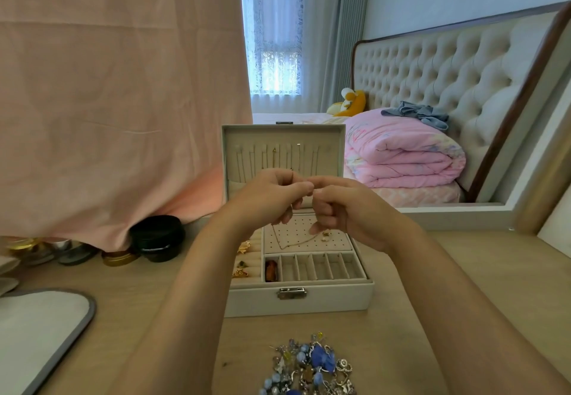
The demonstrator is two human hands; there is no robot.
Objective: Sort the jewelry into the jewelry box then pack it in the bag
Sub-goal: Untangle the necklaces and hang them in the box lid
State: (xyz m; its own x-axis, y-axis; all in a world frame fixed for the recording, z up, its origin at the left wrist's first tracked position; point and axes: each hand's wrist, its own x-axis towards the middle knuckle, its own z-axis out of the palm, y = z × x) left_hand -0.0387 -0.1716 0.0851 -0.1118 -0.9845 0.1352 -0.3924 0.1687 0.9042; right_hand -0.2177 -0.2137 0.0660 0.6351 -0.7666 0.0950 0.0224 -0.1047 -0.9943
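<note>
— Where's the chain?
— Thin gold necklace (290, 241) — pinched between left hand (273, 197) and right hand (336, 206), drooping over the open jewelry box (309, 297) (lid upright).
— The rest?
— Jewelry pile (312, 370), near table edge.

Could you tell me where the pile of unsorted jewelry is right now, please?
In the head view, the pile of unsorted jewelry lies on the wooden table at the bottom centre, just in front of the open jewelry box, between the person's forearms.
</note>
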